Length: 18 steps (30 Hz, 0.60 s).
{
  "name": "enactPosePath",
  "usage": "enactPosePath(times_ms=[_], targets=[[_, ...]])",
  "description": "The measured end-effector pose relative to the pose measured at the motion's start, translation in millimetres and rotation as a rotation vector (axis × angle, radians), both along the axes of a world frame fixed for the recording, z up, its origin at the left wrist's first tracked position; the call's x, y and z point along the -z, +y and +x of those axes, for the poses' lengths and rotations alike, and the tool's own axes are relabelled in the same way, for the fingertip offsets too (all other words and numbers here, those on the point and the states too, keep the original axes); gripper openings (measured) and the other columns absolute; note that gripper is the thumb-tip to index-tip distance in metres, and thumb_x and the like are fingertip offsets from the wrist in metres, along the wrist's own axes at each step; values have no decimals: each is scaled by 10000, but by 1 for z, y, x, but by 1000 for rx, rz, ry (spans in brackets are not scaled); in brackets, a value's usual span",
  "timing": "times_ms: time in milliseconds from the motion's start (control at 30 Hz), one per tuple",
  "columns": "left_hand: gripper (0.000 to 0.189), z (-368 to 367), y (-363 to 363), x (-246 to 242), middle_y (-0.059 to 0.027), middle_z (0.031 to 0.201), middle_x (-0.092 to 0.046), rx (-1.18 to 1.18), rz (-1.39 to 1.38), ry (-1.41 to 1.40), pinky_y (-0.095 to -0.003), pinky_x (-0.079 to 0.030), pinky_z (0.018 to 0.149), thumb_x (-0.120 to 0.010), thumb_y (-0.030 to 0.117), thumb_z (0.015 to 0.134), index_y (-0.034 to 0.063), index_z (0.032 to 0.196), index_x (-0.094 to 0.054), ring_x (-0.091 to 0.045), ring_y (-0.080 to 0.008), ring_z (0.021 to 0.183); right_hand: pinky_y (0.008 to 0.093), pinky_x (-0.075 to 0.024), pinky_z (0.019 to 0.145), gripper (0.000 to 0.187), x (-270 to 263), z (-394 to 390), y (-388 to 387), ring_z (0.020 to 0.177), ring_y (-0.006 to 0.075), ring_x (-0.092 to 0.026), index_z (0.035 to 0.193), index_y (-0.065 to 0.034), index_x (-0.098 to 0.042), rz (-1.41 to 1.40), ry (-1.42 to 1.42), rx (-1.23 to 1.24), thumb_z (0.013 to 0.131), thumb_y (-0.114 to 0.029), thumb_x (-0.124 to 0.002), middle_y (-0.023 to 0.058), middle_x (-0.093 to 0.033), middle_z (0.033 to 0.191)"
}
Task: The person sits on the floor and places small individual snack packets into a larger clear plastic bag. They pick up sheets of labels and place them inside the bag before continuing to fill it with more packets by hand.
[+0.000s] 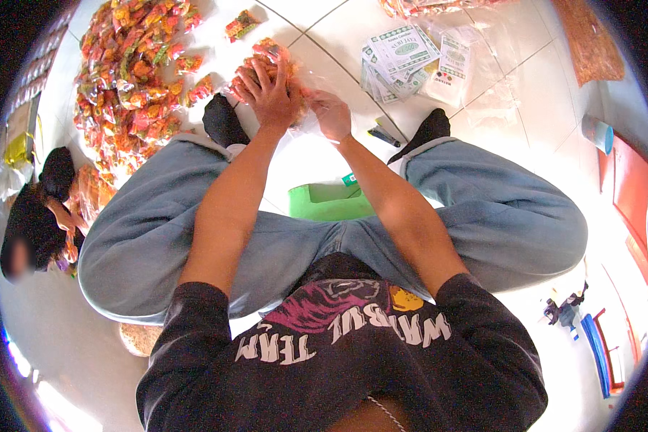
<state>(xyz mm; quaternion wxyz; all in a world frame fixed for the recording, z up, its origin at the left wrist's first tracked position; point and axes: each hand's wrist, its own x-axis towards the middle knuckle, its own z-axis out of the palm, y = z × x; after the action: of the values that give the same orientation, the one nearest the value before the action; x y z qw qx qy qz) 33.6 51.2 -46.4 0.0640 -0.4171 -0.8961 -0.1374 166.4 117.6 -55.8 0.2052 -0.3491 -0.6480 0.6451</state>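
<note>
On the tiled floor in front of me lies a clear plastic bag [270, 48] filled with small orange and red snack packets. My left hand [272, 97] is spread over its filled part, fingers pressed against it. With fingers curled, my right hand [332, 116] grips the bag's loose clear end. A loose snack packet [241, 25] lies just beyond the bag. To the left spreads a large pile of similar packets [135, 81]. Printed paper labels [402, 51] with green borders lie to the right, beside clear plastic sleeves [491, 100].
A black-handled tool [383, 135], perhaps a stapler or cutter, lies near my right foot. Between my legs sits a green plastic container [329, 202] with a small green box [349, 179]. Another person [32, 216] sits at the left. A blue cup [599, 135] is at the right.
</note>
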Motion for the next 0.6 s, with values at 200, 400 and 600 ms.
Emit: enactPosePath(times_ms=[200,400,600], targets=[[609,-1,-2,3,-253,1553,-216,-13,31,-2,-713,-72,1097,-505,486,917,347,1493,-364,-98,-573,1407,324,-525,801,276,-17,1,-4,859,255,-686,1140,-36,-680,188,-58,-59,975,-233,-578,174,-701,989],[620,1,1,-6,-260,1546,-221,-18,-16,26,-718,-108,1086,-505,519,909,351,1490,-369,-107,-570,1406,403,-487,638,186,18,0,10,680,323,-621,995,-51,-698,483,-90,-194,912,-189,-604,163,-638,719],[650,2,-2,-11,-267,1539,-230,-31,-25,9,-732,-93,1075,-480,568,906,339,1500,-348,-92,-579,1403,470,-480,596,204,17,-4,2,630,347,-623,923,-89,-711,573,-279,-223,902,-244,-581,168,-627,682]])
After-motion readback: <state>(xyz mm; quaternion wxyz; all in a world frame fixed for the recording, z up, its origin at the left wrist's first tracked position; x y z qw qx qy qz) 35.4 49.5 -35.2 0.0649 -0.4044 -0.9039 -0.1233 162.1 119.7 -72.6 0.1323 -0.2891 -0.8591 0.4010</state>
